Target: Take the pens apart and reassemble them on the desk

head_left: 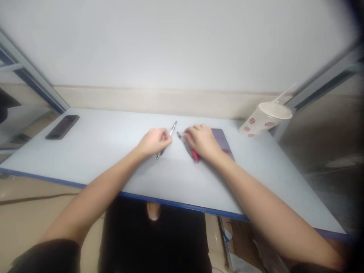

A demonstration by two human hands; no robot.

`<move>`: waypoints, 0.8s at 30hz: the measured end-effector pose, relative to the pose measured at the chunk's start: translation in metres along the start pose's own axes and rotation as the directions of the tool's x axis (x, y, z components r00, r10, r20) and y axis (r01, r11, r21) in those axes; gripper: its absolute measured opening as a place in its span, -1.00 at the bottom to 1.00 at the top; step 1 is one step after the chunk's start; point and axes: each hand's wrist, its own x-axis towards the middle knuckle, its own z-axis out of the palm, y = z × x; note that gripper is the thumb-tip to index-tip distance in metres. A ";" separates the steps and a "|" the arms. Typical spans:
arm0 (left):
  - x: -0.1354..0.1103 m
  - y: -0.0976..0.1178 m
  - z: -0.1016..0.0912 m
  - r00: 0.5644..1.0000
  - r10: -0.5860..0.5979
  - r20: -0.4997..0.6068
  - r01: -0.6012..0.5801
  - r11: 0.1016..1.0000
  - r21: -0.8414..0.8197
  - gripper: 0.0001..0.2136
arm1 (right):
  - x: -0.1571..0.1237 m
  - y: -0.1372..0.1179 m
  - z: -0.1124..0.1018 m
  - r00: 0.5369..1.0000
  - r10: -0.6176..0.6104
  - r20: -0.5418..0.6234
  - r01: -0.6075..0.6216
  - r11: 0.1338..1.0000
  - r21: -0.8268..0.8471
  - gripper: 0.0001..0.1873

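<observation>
Head: left hand (156, 142) pinching silver pen (172, 129), right hand (201, 142) on red pen (195, 155) (cup (264, 118) beyond).

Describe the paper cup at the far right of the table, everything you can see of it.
The paper cup is white with red rosette prints around its side and is closed across its wide end by a pale cream top. A thin, pale straw rises from that top. The cup stands at the far right corner of the table and looks tilted in this view, though the true lean cannot be told. It is apart from the person's right hand.
</observation>
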 end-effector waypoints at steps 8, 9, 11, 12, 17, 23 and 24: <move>0.002 -0.006 0.007 0.998 0.055 -0.002 -0.052 0.921 -0.386 -0.88 | 0.003 0.003 -0.003 0.996 0.082 0.020 -0.080 0.994 -0.080 -0.68; 0.003 -0.006 0.007 0.999 0.052 0.006 -0.045 0.907 -0.420 -0.88 | 0.003 0.003 -0.005 0.996 0.089 0.015 -0.088 0.994 -0.062 -0.66; 0.003 -0.006 0.007 0.999 0.044 0.014 -0.032 0.877 -0.479 -0.85 | 0.002 0.005 -0.009 0.997 0.081 0.005 -0.081 0.997 -0.013 -0.66; 0.003 -0.005 0.006 0.999 0.040 0.017 -0.026 0.864 -0.503 -0.83 | 0.001 0.006 -0.011 0.998 0.065 0.009 -0.065 0.998 0.009 -0.68; 0.003 -0.001 0.004 0.999 0.015 0.041 0.010 0.839 -0.544 -0.82 | -0.003 0.010 -0.010 0.995 0.006 0.102 0.004 0.994 -0.106 -0.69; 0.001 0.001 0.005 0.997 0.003 0.072 0.036 0.848 -0.529 -0.78 | -0.001 0.007 -0.012 0.987 -0.032 0.157 0.071 0.966 -0.248 -0.68; 0.001 0.001 0.005 0.997 -0.006 0.076 0.045 0.850 -0.526 -0.78 | -0.001 0.006 -0.014 0.985 -0.030 0.168 0.076 0.960 -0.269 -0.69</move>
